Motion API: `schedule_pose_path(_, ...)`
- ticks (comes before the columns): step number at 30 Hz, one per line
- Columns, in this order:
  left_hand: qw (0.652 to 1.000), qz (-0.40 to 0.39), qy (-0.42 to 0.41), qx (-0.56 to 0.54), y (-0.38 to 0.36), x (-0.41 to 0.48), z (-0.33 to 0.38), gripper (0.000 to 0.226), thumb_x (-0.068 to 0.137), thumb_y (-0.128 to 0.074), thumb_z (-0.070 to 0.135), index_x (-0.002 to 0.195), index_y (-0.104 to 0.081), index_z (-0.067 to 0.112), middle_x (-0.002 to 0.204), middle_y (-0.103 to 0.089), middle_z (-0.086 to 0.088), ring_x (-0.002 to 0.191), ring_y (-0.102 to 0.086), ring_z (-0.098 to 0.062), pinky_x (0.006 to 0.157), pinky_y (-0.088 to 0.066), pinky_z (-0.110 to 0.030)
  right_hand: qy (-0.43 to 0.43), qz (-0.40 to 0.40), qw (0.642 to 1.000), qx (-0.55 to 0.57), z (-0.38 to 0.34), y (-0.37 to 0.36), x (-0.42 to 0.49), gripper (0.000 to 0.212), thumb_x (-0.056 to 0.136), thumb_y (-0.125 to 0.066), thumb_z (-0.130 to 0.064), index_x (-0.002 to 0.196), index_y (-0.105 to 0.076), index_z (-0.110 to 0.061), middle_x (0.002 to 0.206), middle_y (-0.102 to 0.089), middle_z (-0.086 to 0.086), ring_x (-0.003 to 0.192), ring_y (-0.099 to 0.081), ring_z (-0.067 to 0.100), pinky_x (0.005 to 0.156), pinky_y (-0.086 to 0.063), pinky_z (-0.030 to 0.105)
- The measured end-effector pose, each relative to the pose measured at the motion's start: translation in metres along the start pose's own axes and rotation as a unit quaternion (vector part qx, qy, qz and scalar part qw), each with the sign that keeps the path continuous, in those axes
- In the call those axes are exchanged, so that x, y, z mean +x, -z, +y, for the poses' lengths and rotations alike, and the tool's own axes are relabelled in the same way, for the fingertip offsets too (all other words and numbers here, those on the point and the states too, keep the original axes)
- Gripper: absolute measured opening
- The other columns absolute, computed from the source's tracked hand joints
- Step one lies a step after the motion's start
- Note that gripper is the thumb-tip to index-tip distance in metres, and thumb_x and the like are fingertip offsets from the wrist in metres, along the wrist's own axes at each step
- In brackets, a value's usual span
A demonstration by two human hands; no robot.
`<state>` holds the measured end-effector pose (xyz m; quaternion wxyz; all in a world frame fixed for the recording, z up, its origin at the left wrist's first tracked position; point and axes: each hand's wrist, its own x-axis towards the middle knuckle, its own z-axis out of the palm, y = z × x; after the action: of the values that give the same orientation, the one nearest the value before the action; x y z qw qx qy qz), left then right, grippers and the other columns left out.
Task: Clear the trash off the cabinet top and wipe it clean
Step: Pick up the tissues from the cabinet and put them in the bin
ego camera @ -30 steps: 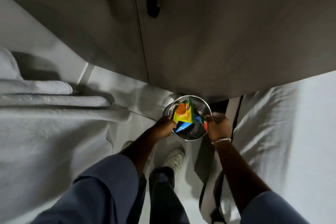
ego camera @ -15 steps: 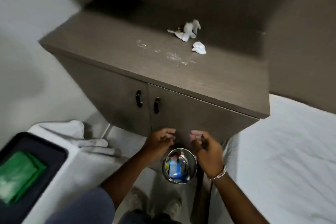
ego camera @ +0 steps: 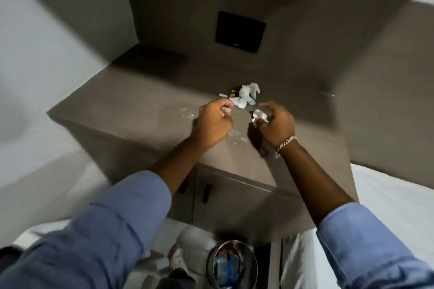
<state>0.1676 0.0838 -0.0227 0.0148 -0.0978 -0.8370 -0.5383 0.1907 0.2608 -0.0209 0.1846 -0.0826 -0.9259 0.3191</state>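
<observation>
The brown cabinet top [ego camera: 131, 105] carries a pile of crumpled white tissue and small scraps [ego camera: 247, 95] near its back. My left hand [ego camera: 212, 124] hovers just left of that pile with its fingers curled; I cannot tell whether it grips a scrap. My right hand [ego camera: 276, 124] is closed on a small crumpled tissue [ego camera: 259, 115], just in front of the pile. Whitish crumbs or smears [ego camera: 187, 112] mark the surface around both hands. A round metal bin [ego camera: 231, 263] stands on the floor below, with colourful wrappers inside.
A black square panel [ego camera: 240, 31] sits in the wall behind the cabinet. The cabinet doors have black handles [ego camera: 206, 192]. White bedding [ego camera: 394, 197] lies to the right and a pale wall to the left. My shoe [ego camera: 176, 259] is beside the bin.
Both hands rose from the bin up to the cabinet top. The colourful wrapper stayed in the bin. My right hand closed on the small tissue that lay in front of the pile.
</observation>
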Motion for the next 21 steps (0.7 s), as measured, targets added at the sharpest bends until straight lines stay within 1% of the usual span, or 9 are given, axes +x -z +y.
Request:
schedule_pose_path(2,0.997,-0.017,-0.023,0.071,-0.007,0.035,0.001,0.034,0.075,-0.051,0.018,0.104,-0.068,0.024,0.098,-0.073,-0.005,0.091,-0.068,-0.029,0.083,-0.059,-0.043,-0.015,-0.058,0.994,-0.090,0.003,-0.013,0.032,0.036,0.077,-0.063,-0.011,0.113,-0.066,-0.017,0.115,-0.069,0.017,0.107,-0.062,0.037,0.091,-0.048,0.034)
schedule_pose_path(5,0.984,-0.072,-0.058,0.153,-0.022,0.069,0.006,0.033,0.075,-0.054,0.029,0.107,-0.063,0.030,0.111,-0.072,-0.003,0.101,-0.067,-0.029,0.085,-0.058,-0.040,-0.045,-0.148,0.968,-0.197,0.008,-0.023,0.057,0.025,0.077,-0.061,-0.016,0.098,-0.073,-0.018,0.108,-0.072,0.016,0.101,-0.065,0.036,0.087,-0.052,0.035)
schedule_pose_path(7,0.974,-0.106,-0.087,0.181,-0.032,0.084,0.007,0.035,0.073,-0.054,0.026,0.107,-0.063,0.027,0.118,-0.067,-0.006,0.108,-0.064,-0.030,0.091,-0.056,-0.038,-0.064,-0.147,0.966,-0.202,0.008,-0.023,0.069,0.020,0.075,-0.061,-0.014,0.090,-0.075,-0.014,0.102,-0.074,0.015,0.096,-0.067,0.035,0.083,-0.052,0.031)
schedule_pose_path(9,0.965,-0.144,-0.089,0.201,-0.042,0.096,0.008,0.041,0.075,-0.057,0.021,0.115,-0.062,0.018,0.124,-0.062,-0.013,0.115,-0.060,-0.033,0.096,-0.054,-0.043,-0.089,-0.101,0.976,-0.169,0.008,-0.016,0.083,0.019,0.072,-0.064,-0.010,0.088,-0.075,-0.014,0.100,-0.074,0.012,0.095,-0.067,0.032,0.081,-0.047,0.025)
schedule_pose_path(12,0.965,-0.162,-0.058,0.196,-0.059,0.116,0.000,0.041,0.080,-0.060,0.006,0.121,-0.058,0.007,0.126,-0.061,-0.019,0.119,-0.057,-0.037,0.098,-0.051,-0.045,-0.066,-0.043,0.987,-0.139,0.005,-0.008,0.118,0.042,0.072,-0.065,-0.007,0.113,-0.066,-0.016,0.116,-0.069,0.013,0.109,-0.063,0.030,0.095,-0.049,0.030)
schedule_pose_path(15,0.967,-0.169,-0.040,0.185,-0.071,0.126,-0.005,0.047,0.086,-0.061,0.007,0.132,-0.052,0.009,0.133,-0.059,-0.016,0.125,-0.055,-0.035,0.104,-0.048,-0.047,-0.013,-0.163,0.973,-0.162,-0.005,-0.017,0.144,0.059,0.075,-0.066,-0.004,0.131,-0.053,-0.019,0.133,-0.058,0.014,0.124,-0.052,0.030,0.107,-0.041,0.033)
schedule_pose_path(17,0.968,-0.166,-0.032,0.183,-0.075,0.129,-0.005,0.047,0.088,-0.062,0.015,0.134,-0.050,0.015,0.135,-0.056,-0.015,0.126,-0.053,-0.035,0.105,-0.047,-0.051,0.036,-0.231,0.946,-0.224,-0.008,-0.031,0.147,0.044,0.080,-0.063,-0.006,0.122,-0.061,-0.015,0.127,-0.063,0.014,0.121,-0.055,0.032,0.107,-0.042,0.038)
schedule_pose_path(19,0.967,-0.164,-0.024,0.193,-0.074,0.128,-0.005,0.045,0.085,-0.066,0.018,0.128,-0.052,0.014,0.132,-0.055,-0.016,0.122,-0.055,-0.038,0.101,-0.049,-0.052,0.060,-0.230,0.935,-0.264,-0.005,-0.039,0.141,0.028,0.080,-0.060,-0.007,0.107,-0.068,-0.009,0.112,-0.070,0.015,0.109,-0.062,0.033,0.097,-0.047,0.041)
schedule_pose_path(21,0.970,-0.151,-0.024,0.187,-0.071,0.125,-0.009,0.045,0.081,-0.069,0.020,0.122,-0.054,0.013,0.128,-0.057,-0.017,0.118,-0.056,-0.038,0.096,-0.051,-0.050,0.043,-0.204,0.944,-0.255,-0.001,-0.037,0.129,0.025,0.072,-0.065,-0.009,0.097,-0.070,-0.009,0.102,-0.072,0.013,0.097,-0.066,0.031,0.086,-0.052,0.037)
